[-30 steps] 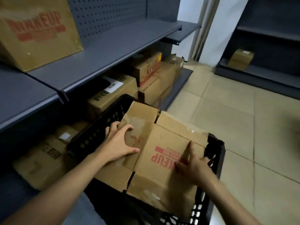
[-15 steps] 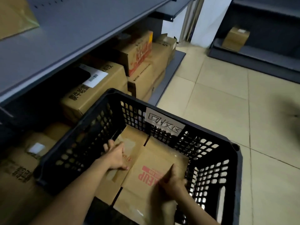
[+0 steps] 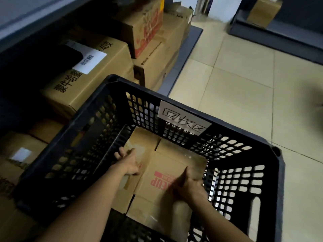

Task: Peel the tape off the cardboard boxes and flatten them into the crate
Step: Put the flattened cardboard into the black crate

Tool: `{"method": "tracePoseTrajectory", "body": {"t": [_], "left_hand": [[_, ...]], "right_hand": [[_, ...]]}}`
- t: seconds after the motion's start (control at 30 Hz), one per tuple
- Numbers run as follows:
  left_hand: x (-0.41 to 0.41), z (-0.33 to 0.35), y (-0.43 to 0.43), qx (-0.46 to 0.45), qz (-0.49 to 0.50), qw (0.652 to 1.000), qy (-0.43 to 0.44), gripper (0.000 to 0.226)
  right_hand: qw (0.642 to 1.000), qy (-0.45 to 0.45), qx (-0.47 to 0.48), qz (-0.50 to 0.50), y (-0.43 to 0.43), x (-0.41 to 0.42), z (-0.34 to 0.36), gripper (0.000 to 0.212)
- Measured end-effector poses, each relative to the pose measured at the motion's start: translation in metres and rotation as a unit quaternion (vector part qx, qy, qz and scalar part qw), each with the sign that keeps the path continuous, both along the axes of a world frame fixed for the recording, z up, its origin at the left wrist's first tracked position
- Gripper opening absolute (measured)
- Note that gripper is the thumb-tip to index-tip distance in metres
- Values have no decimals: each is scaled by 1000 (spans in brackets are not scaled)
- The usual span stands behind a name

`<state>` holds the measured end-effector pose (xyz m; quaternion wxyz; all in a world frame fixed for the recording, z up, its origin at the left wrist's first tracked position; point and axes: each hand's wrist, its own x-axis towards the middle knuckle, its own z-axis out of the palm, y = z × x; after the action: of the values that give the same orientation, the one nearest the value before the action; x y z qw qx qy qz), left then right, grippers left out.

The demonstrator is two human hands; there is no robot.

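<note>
Brown cardboard is under both my palms: my left hand (image 3: 130, 162) lies spread, fingers splayed, pressing on the left flap of the flattened brown cardboard box with red lettering (image 3: 167, 173), while my right hand (image 3: 187, 186) has its fingers drawn together with one finger stretched forward, bearing down on the printed panel near the right wall of the black perforated plastic crate (image 3: 272, 168). I am pinching nothing with either hand. The box lies flat on the crate floor, its far flaps reaching the far wall under the white handwritten paper label (image 3: 183, 119). I judge this one box nearly done: it is collapsed and seated, with only the release left; whether any tape remains on it I cannot tell. Several closed brown cartons (image 3: 90, 74) sit on the grey lower shelf base (image 3: 185, 58) beside the crate's left side, and another small carton (image 3: 264, 12) on the far shelf, so much seems left. Compared with a second ago, the box has gone from riding across the crate rim down to the bottom, and my hands with it.
</note>
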<state>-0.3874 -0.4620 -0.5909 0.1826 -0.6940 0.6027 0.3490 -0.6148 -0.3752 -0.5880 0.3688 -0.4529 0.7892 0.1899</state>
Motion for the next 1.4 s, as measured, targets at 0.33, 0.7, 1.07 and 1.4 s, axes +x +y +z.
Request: {"method": "tracePoseTrajectory", "body": {"t": [0.33, 0.7, 1.07, 1.4], "left_hand": [[6, 58, 3, -66, 16, 996, 66, 48], [71, 230, 109, -388, 41, 918, 72, 12], [135, 353, 245, -516, 92, 851, -17, 21], [204, 439, 399, -635, 178, 737, -148, 34]], "right_hand": [[954, 117, -186, 202, -29, 4, 55, 29], [837, -48, -477, 264, -14, 60, 192, 30], [657, -135, -645, 368, 53, 164, 330, 29], [533, -270, -684, 418, 138, 285, 442, 38]]}}
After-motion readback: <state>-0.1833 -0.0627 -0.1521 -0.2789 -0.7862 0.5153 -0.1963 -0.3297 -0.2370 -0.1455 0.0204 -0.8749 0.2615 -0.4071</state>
